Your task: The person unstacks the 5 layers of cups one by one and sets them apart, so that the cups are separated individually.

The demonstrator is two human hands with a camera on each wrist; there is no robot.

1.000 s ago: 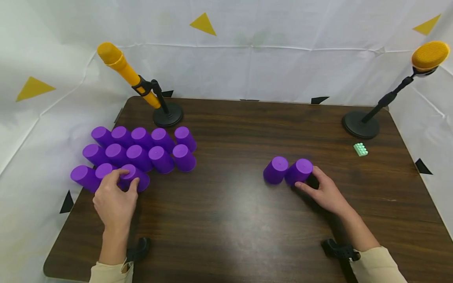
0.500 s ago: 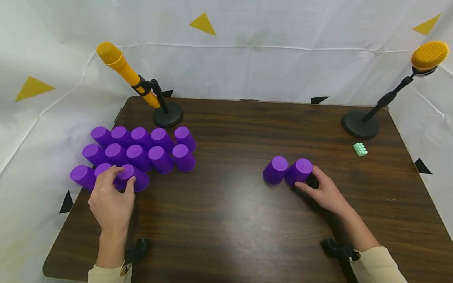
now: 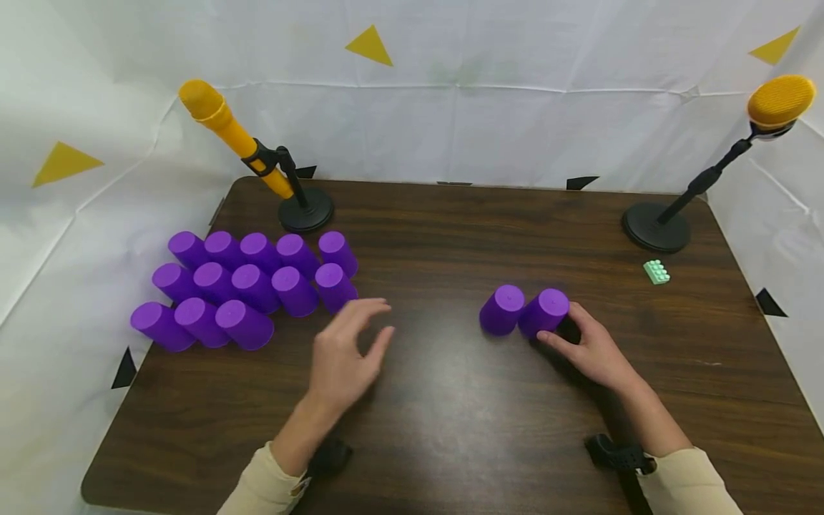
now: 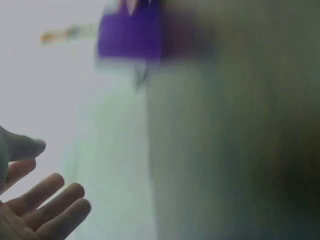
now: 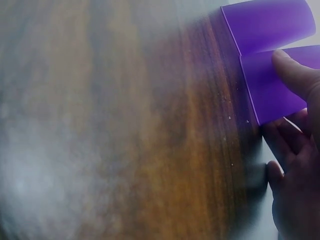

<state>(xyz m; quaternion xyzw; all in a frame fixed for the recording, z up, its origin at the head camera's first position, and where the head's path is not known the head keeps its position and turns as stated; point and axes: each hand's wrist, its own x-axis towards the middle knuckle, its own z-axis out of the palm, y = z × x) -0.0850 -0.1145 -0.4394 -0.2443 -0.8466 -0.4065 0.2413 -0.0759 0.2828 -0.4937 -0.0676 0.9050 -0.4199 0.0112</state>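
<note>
Upside-down purple cups (image 3: 244, 325) stand in three rows on the left of the table. Two more purple cups, one on the left (image 3: 501, 310) and one on the right (image 3: 543, 313), stand side by side right of the middle. My right hand (image 3: 595, 350) holds the right one, its thumb on the near side; the right wrist view shows the fingers at the cup's far side. Between the two groups my left hand (image 3: 344, 357) is in the air, fingers spread apart from the thumb and holding nothing. The left wrist view is blurred.
A yellow microphone (image 3: 234, 136) on a black stand is at the back left. Another yellow microphone (image 3: 780, 101) is on a stand at the back right, with a mint-green toy brick (image 3: 656, 272) in front. White sheeting (image 3: 515, 129) surrounds the dark wooden table (image 3: 450, 429).
My left hand has let go of the front-row cup at its right end and moved right, away from the rows. The right hand and its cup have stayed put.
</note>
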